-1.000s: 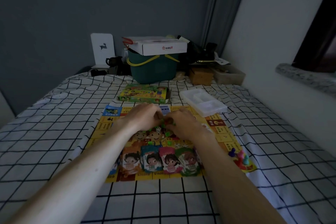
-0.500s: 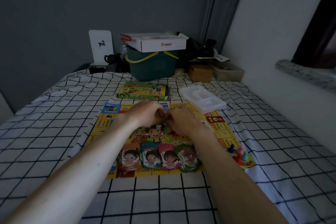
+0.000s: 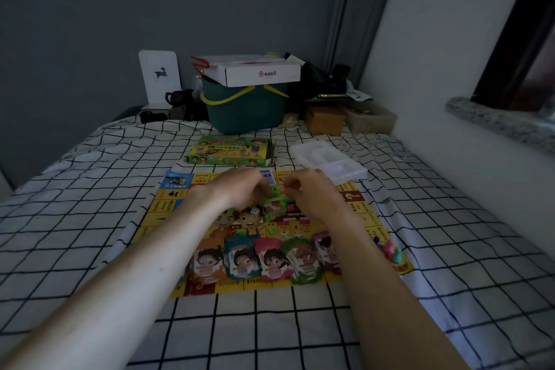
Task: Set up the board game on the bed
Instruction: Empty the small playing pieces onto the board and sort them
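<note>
Game board (image 3: 168, 207): a flat printed sheet, yellow-bordered with cartoon faces at its centre, is lying spread on the bed; it is dipping slightly with the soft bedding, so pieces set on it are likely to tip.
Bed (image 3: 90, 249): a white cover with a thin dark grid is wrinkling around the board, and the person is using it as the playing surface.
Left hand (image 3: 240, 189): it is hovering over the middle of the board with fingers curled down toward a green house piece (image 3: 274, 192); whether it is actually gripping the piece cannot be told, since the fingertips are hidden.
Right hand (image 3: 315, 195): it is pinching a small pink piece (image 3: 288, 190) between thumb and fingertip, close to the left hand, probably so the tiny pieces can be sorted by colour in one spot.
Loose pieces: small blocky plastic houses, green and red, are sitting scattered on the centre of the board beside a white die (image 3: 255, 212) with dark pips.
Money stacks (image 3: 271, 261): paper notes in orange, blue, pink, green and purple are lying fanned in a row along the near edge, seemingly laid out within easy reach.
Pawns (image 3: 389, 248): glossy coloured figures are standing clustered on the near right corner of the board.
Game box (image 3: 229, 153): a green cardboard carton is resting just beyond the far edge of the board.
Plastic tray (image 3: 327, 162): a clear moulded insert with compartments is overlapping the far right corner, set aside after unpacking, by the look of it.
Progress: the setup is looking well along, with the houses not yet arranged.
</note>
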